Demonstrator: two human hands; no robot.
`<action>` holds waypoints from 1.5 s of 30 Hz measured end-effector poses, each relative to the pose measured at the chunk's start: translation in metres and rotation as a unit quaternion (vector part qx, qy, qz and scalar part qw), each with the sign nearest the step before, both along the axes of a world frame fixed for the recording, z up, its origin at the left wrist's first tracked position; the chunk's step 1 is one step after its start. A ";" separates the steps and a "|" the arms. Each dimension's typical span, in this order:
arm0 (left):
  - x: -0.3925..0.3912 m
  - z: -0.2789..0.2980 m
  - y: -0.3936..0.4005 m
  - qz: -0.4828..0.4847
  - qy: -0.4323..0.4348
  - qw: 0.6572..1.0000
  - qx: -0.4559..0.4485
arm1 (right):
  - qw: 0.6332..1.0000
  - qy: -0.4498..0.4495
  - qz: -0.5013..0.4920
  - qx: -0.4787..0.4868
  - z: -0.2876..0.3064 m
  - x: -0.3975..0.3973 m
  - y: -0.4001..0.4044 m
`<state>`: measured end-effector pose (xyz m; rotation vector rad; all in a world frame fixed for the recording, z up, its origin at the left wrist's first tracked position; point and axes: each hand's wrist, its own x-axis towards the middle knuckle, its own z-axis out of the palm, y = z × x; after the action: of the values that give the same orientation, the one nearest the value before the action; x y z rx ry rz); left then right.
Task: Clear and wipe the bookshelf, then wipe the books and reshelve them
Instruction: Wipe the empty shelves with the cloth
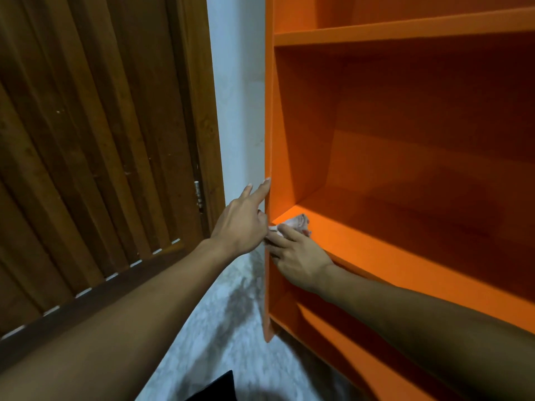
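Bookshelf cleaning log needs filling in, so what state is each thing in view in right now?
Bookshelf: visible shelves bare, no books on them.
Cloth: crumpled, on the shelf board at its left front corner.
Right hand: on the cloth, fingers curled over it.
Left hand: fingers straight, fingertips against the bookshelf's left side panel.
Wooden door: beside the shelf; open or closed unclear.
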<state>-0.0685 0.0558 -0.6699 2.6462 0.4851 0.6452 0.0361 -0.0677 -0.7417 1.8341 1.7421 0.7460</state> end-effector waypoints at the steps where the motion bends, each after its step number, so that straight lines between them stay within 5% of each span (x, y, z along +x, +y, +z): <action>1: -0.001 0.001 -0.002 0.000 0.002 1.000 -0.006 | 0.998 -0.019 -0.035 -0.048 -0.001 -0.002 -0.001; 5: -0.008 -0.004 -0.013 -0.026 -0.001 0.999 -0.025 | 0.984 -0.079 -0.101 -0.124 0.003 -0.005 -0.028; 10: -0.019 -0.028 -0.043 -0.074 0.021 0.997 -0.032 | 0.997 -0.057 0.040 -0.020 0.004 -0.002 -0.092; 14: -0.024 -0.051 -0.086 -0.097 0.049 0.993 -0.048 | 0.998 -0.027 0.055 -0.015 0.000 0.001 -0.170; 25: -0.023 -0.085 -0.187 -0.144 0.076 0.985 -0.054 | 0.999 0.027 -0.019 0.016 0.012 -0.035 -0.340; 34: -0.023 -0.098 -0.192 -0.135 0.058 0.988 -0.047 | 0.978 0.114 -0.164 -0.066 -0.010 -0.060 -0.381; 37: -0.021 -0.102 -0.190 -0.137 0.037 0.989 -0.038 | 0.945 0.205 -0.249 -0.052 -0.034 -0.067 -0.360; 40: -0.019 -0.115 -0.188 -0.143 0.007 0.989 -0.031 | 0.878 0.326 -0.344 0.067 -0.069 -0.064 -0.333; 45: -0.015 -0.167 -0.182 -0.163 0.052 0.985 -0.036 | 0.664 0.533 -0.444 0.279 -0.140 -0.035 -0.306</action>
<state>-0.0837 -0.1262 -0.8367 2.6152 0.0954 0.3821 0.0014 -0.3734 -0.8819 3.5419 0.6817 -0.4099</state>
